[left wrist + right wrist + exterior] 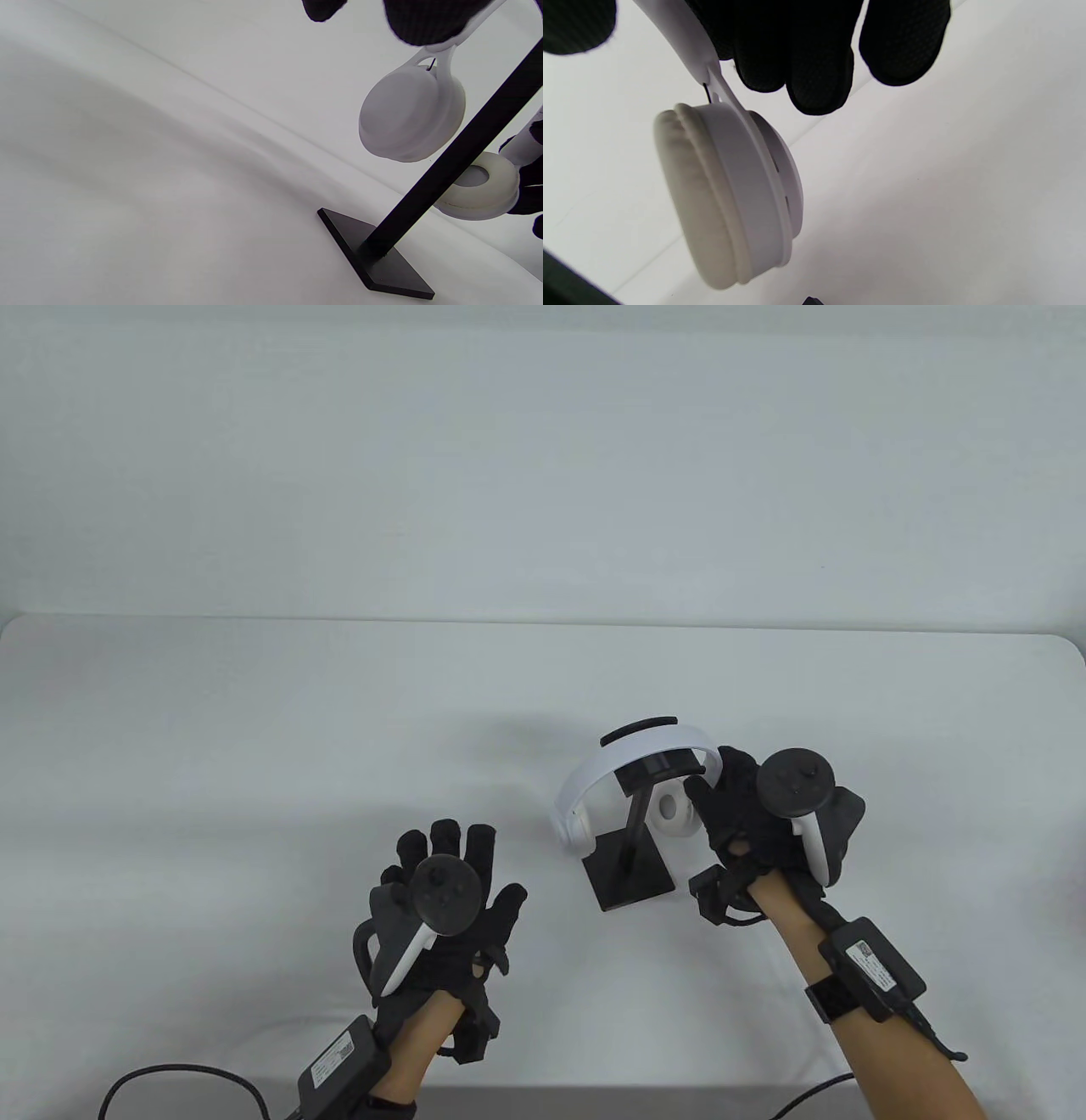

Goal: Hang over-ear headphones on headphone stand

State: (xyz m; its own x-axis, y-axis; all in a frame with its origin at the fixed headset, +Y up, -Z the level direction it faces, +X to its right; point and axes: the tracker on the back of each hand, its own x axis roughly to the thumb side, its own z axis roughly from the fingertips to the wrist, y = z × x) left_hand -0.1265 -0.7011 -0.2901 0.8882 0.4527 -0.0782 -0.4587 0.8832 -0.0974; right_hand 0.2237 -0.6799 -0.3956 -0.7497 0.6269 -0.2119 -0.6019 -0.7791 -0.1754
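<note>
White over-ear headphones (594, 780) arch over the top bar of a black headphone stand (628, 869) at mid-table. One ear cup hangs on each side of the pole. My right hand (708, 797) grips the headband's right end just above the ear cup. In the right wrist view my fingers (814, 63) close on the band above that cup (729, 190). My left hand (458, 857) is spread open and empty, left of the stand and apart from it. The left wrist view shows the stand's base (377, 258), its pole and both cups (411, 114).
The white table (254, 729) runs wide to both sides, with a white wall behind it. Cables trail from both wrists at the table's front edge (170, 1077).
</note>
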